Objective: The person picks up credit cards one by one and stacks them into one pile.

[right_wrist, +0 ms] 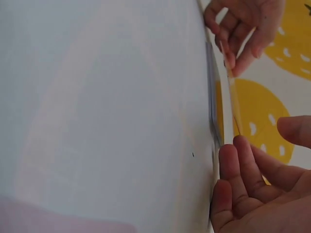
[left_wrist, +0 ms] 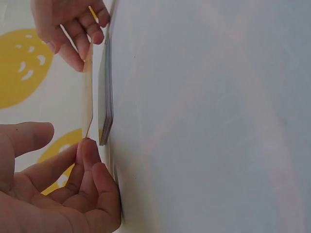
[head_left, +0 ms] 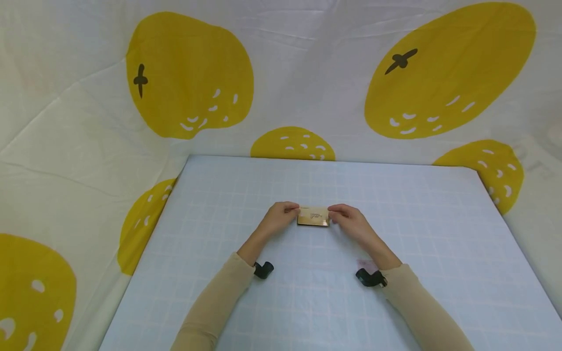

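A gold-toned card (head_left: 313, 216) with small print lies between my two hands in the head view. Seen edge-on in the left wrist view, this thin card (left_wrist: 89, 97) stands a little off a stack of cards (left_wrist: 105, 94) that rests on the table. My left hand (head_left: 281, 217) holds its left end at the fingertips, its thumb raised apart from the card. At the opposite end the bent fingers of my right hand (head_left: 351, 222) hold it likewise, thumb also apart. In the right wrist view the stack (right_wrist: 213, 92) shows as a dark edge beside the lifted card (right_wrist: 232, 99).
The table (head_left: 219, 195) has a pale blue cover with faint grid lines. White cloth with yellow fruit prints (head_left: 189, 73) hangs behind and at the sides. Black wrist cameras (head_left: 264, 270) sit at both cuffs. Beside the right cuff lies a pink patch (head_left: 366, 264).
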A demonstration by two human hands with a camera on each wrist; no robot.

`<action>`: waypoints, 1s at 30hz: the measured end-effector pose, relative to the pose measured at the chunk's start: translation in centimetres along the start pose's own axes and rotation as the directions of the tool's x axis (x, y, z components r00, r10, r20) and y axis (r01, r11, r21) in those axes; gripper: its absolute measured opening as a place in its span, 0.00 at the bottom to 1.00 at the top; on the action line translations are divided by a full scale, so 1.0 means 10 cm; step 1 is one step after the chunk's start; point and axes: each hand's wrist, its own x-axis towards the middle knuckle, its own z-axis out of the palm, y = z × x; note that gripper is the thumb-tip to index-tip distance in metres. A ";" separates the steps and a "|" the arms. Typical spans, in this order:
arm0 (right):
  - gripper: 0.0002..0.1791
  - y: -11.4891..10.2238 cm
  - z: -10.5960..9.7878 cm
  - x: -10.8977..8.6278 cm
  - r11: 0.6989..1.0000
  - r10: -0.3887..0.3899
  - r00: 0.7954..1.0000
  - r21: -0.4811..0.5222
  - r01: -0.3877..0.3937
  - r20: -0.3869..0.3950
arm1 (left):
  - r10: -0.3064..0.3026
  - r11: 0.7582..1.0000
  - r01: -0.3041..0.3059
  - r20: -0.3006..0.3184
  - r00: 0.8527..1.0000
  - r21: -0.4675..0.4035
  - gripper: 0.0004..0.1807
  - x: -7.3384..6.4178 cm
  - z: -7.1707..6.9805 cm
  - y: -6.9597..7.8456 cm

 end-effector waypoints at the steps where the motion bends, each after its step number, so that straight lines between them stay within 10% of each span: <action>1: 0.22 0.01 0.00 0.01 1.000 0.005 1.000 -0.004 -0.005 0.003 | 0.000 1.000 0.000 0.003 1.000 0.002 0.19 0.01 0.00 0.00; 30: 0.22 -0.02 0.05 0.04 0.997 0.046 0.999 -0.066 -0.046 0.010 | -0.019 0.998 0.018 0.015 1.000 0.062 0.20 0.04 0.03 0.00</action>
